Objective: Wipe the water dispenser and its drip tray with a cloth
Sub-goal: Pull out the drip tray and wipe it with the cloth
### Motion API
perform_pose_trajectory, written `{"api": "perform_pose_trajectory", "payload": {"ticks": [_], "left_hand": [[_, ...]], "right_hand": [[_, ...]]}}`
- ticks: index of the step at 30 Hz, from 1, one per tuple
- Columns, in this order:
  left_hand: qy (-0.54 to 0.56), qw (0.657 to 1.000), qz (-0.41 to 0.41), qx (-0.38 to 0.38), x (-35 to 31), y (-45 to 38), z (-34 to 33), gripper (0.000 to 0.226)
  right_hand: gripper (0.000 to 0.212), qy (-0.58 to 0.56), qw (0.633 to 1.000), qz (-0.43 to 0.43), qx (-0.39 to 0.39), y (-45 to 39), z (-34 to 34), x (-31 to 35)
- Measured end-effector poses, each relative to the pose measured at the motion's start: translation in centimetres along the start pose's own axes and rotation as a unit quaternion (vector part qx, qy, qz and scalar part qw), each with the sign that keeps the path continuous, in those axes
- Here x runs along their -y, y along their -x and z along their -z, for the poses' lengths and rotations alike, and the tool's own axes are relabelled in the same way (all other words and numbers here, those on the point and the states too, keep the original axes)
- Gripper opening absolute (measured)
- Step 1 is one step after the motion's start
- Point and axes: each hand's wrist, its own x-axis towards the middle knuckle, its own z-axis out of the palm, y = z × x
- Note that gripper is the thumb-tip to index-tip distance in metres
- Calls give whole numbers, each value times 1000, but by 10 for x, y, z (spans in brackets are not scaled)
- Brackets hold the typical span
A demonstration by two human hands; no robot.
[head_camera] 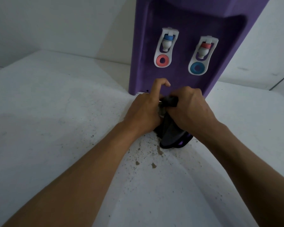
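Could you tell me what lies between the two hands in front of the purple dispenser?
In the head view, a dark cloth is bunched between the left hand and right hand, both gripping it.

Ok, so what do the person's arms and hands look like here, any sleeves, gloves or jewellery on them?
Both forearms are bare all the way to the bottom edge of the head view: no sleeves show. The left hand and right hand wear no gloves, and no rings, watch or wristbands are visible. The nails that show look short and plain.
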Motion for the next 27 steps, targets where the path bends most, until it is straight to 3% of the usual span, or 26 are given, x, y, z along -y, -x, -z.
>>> {"api": "perform_pose_trajectory", "payload": {"ticks": [6,8,10,13,16,23,27], "left_hand": [[43,999,22,9,4,1,1,77],[42,999,16,7,4,1,1,77],[38,999,14,4,3,0,1,79],[28,999,26,7,1,-2,1,80],[29,999,23,4,-1,-2,1,78],[46,999,8,0,4,0,-1,80],[63,998,8,0,8,0,-2,77]], "right_hand": [[19,-53,991,-14,119,3,13,-7],[22,-21,990,-1,139,4,15,-7],[20,24,992,11,119,4,13,-5],[17,65,996,45,31,11,2,-1],[17,53,996,71,-27,15,-1,-3],[7,52,996,20,65,1,2,-5],[18,34,993,-26,114,-12,3,-4]]}}
